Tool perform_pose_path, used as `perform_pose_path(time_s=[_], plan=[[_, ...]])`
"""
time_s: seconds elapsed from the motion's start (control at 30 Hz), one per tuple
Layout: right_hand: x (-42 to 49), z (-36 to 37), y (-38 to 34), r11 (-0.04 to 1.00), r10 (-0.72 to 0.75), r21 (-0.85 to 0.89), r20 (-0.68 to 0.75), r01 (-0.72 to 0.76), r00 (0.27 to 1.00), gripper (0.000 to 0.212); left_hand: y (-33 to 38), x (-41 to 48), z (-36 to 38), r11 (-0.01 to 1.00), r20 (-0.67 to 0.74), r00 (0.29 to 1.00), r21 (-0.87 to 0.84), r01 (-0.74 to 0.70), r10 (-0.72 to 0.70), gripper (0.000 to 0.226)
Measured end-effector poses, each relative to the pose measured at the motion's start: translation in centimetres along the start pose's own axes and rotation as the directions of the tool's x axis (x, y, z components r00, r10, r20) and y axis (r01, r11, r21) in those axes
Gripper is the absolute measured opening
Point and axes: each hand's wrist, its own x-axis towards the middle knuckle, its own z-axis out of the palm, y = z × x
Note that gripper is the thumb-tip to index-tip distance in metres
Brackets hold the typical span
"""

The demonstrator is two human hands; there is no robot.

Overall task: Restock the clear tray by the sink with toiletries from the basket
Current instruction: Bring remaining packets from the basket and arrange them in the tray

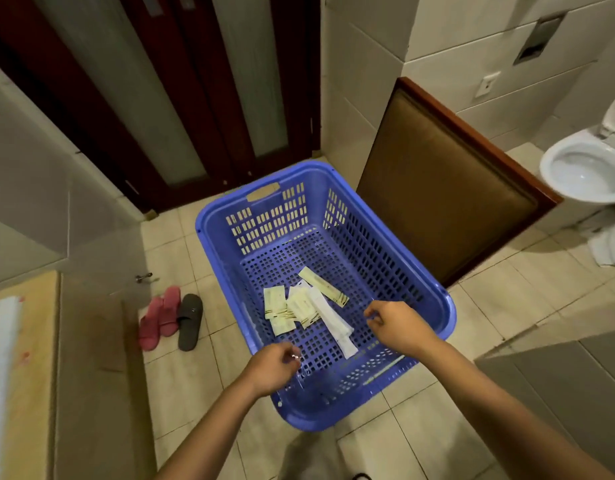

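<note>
Over the basket (204,244) on the floor, my left grip (275,367) and right grip (396,323) hover with fingers curled, and I cannot tell whether either pinches anything. The packets (301,304) lie heaped mid-basket, just beyond both. I judge it best to gather several at once, lifting them by their edges off the mesh, since thin wrappers slip singly; the tray I cannot make out.
</note>
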Motion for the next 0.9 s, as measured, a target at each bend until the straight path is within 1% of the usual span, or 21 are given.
perform_pose_path(time_s=[0.1, 0.23, 0.27, 0.3, 0.37, 0.43, 0.47, 0.53, 0.6, 0.63, 0.67, 0.73, 0.83, 0.9], plan=[[3.5, 0.1, -0.6, 0.999, 0.029, -0.017, 0.052, -0.028, 0.998, 0.026, 0.6, 3.8, -0.8, 0.999, 0.053, 0.998, -0.024, 0.039, -0.038, 0.015], [8.9, 2.1, -0.6, 0.997, 0.081, -0.001, 0.146, -0.082, 0.986, 0.025, 0.5, 9.2, -0.7, 0.988, 0.102, 0.985, -0.050, 0.147, -0.141, 0.017], [10.1, 2.8, -0.5, 0.996, 0.091, 0.007, 0.158, -0.094, 0.983, 0.021, 0.5, 10.4, -0.5, 0.982, 0.109, 0.980, -0.065, 0.176, -0.168, 0.019], [11.5, 3.8, -0.3, 0.994, 0.102, 0.017, 0.168, -0.106, 0.981, 0.019, 0.3, 12.0, -0.2, 0.970, 0.119, 0.972, -0.108, 0.216, -0.203, 0.019], [14.0, 5.8, 0.1, 0.983, 0.160, 0.057, 0.185, -0.174, 0.969, 0.031, 0.1, 14.8, 0.6, 0.914, 0.128, 0.950, -0.263, 0.309, -0.284, 0.016], [16.3, 7.4, 0.5, 0.970, 0.206, 0.082, 0.231, -0.230, 0.951, 0.017, -0.2, 17.3, 1.5, 0.816, 0.100, 0.915, -0.423, 0.394, -0.390, 0.005], [17.8, 8.6, 1.0, 0.961, 0.220, 0.108, 0.260, -0.255, 0.940, 0.022, -0.7, 18.7, 2.2, 0.774, 0.080, 0.894, -0.472, 0.423, -0.441, 0.004], [20.5, 10.7, 1.7, 0.948, 0.219, 0.157, 0.310, -0.277, 0.925, 0.035, -1.6, 21.3, 3.5, 0.714, 0.045, 0.851, -0.521, 0.467, -0.524, 0.023], [22.5, 12.3, 2.0, 0.918, 0.206, 0.253, 0.358, -0.307, 0.911, 0.035, -2.5, 23.1, 4.5, 0.691, 0.011, 0.806, -0.508, 0.514, -0.591, 0.036], [23.5, 13.2, 2.3, 0.884, 0.211, 0.324, 0.369, -0.337, 0.905, 0.033, -2.9, 24.0, 5.0, 0.679, 0.000, 0.780, -0.491, 0.545, -0.626, 0.036], [24.3, 13.9, 2.5, 0.848, 0.226, 0.381, 0.369, -0.369, 0.901, 0.031, -3.0, 24.7, 5.1, 0.686, -0.016, 0.769, -0.464, 0.560, -0.639, 0.030], [26.0, 15.2, 3.0, 0.816, 0.224, 0.422, 0.399, -0.395, 0.889, 0.032, -3.4, 26.3, 5.6, 0.698, -0.043, 0.770, -0.456, 0.552, -0.637, 0.012], [27.7, 16.3, 3.3, 0.845, 0.172, 0.383, 0.464, -0.372, 0.869, 0.043, -4.1, 28.5, 6.5, 0.679, -0.100, 0.744, -0.502, 0.536, -0.661, 0.035], [28.6, 16.9, 3.5, 0.853, 0.160, 0.377, 0.469, -0.361, 0.868, 0.046, -4.3, 29.8, 7.2, 0.639, -0.113, 0.717, -0.564, 0.524, -0.688, 0.040]])
